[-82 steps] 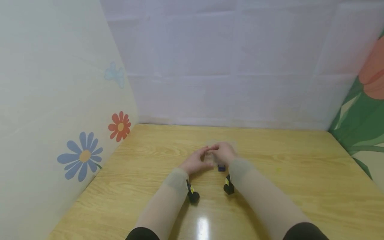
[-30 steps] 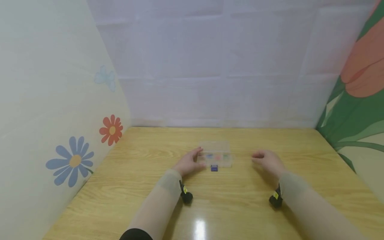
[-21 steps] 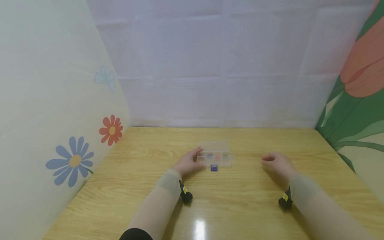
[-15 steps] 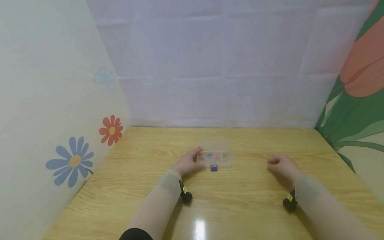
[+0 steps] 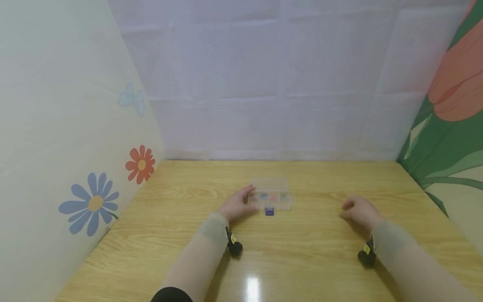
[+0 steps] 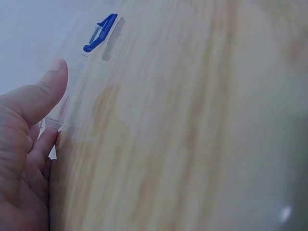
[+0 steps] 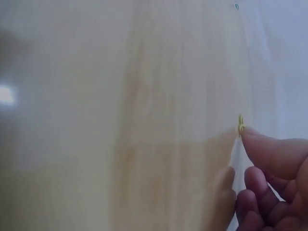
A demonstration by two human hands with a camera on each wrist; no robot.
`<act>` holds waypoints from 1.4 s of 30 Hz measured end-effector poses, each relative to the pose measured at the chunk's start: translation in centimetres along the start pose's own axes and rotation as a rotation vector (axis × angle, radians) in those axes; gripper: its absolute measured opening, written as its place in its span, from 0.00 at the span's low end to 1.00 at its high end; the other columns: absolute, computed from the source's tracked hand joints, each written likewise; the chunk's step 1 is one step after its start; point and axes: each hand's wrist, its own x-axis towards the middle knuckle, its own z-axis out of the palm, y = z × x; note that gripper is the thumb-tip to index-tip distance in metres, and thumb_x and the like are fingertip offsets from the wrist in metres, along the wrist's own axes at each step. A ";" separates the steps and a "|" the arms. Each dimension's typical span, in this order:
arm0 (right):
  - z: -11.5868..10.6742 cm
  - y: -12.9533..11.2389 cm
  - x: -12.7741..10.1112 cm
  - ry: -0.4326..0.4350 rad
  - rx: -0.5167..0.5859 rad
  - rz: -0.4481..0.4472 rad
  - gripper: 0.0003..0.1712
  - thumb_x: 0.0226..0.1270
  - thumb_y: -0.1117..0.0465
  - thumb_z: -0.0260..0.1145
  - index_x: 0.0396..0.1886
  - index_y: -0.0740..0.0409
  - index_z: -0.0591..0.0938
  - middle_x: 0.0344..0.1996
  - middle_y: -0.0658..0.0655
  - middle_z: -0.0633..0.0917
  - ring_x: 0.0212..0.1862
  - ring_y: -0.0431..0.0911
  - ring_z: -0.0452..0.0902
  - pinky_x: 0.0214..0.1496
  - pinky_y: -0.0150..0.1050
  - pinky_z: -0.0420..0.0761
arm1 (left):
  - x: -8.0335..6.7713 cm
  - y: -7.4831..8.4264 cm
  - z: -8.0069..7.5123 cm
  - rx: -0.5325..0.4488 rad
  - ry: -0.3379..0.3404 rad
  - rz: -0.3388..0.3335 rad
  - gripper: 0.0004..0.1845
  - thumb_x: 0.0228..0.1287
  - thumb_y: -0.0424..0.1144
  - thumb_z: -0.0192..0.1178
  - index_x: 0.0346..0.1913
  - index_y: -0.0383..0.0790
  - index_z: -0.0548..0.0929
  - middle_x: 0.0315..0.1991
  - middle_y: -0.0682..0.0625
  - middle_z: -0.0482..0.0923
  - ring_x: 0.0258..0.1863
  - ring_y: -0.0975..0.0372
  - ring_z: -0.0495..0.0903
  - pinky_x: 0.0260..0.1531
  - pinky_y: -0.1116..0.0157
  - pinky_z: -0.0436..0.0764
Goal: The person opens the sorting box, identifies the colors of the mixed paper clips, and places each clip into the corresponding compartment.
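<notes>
A clear plastic compartment box (image 5: 281, 205) with a blue latch (image 5: 269, 212) rests on the table, its lid (image 5: 269, 184) folded back. Blue, red and green bits lie in separate compartments. My left hand (image 5: 235, 204) grips the box's left end, thumb at the front and fingers behind, as the left wrist view also shows. Well to the right of the box, my right hand (image 5: 360, 211) is down at the table. Its thumb and forefinger pinch a tiny yellow piece (image 7: 241, 125) with thin prongs, too small to name surely. The forefinger is hidden in the right wrist view.
The wood-grained table (image 5: 302, 251) runs back to a white cloth wall (image 5: 226, 84). A flower-printed panel (image 5: 94, 203) borders it on the left, another panel (image 5: 449, 147) on the right. Each wrist carries a small black camera (image 5: 235, 248).
My right hand has left the box and moved right, down to the yellow piece on the table. The box now shows its lid folded back. The left hand keeps its place on the box.
</notes>
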 end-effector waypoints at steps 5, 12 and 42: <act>-0.1 0.2 0.0 0.001 0.037 0.017 0.14 0.61 0.58 0.69 0.38 0.64 0.78 0.40 0.62 0.79 0.45 0.56 0.72 0.47 0.53 0.72 | 0.1 0.0 0.0 0.012 0.000 0.003 0.44 0.54 0.49 0.72 0.73 0.53 0.63 0.74 0.62 0.52 0.72 0.59 0.54 0.71 0.56 0.53; -0.1 -0.1 -0.1 -0.018 0.096 0.031 0.19 0.61 0.56 0.69 0.44 0.66 0.80 0.50 0.69 0.78 0.54 0.64 0.69 0.57 0.61 0.67 | 0.1 -0.2 0.0 0.011 -0.002 0.007 0.44 0.54 0.49 0.72 0.73 0.52 0.62 0.75 0.61 0.52 0.72 0.58 0.54 0.71 0.55 0.53; 4.5 -5.8 2.1 0.000 0.295 -0.039 0.19 0.68 0.58 0.63 0.52 0.67 0.79 0.53 0.66 0.79 0.56 0.59 0.71 0.59 0.57 0.70 | 0.1 -0.3 0.0 0.007 -0.012 0.011 0.43 0.55 0.49 0.71 0.73 0.52 0.62 0.75 0.62 0.51 0.73 0.59 0.52 0.71 0.56 0.52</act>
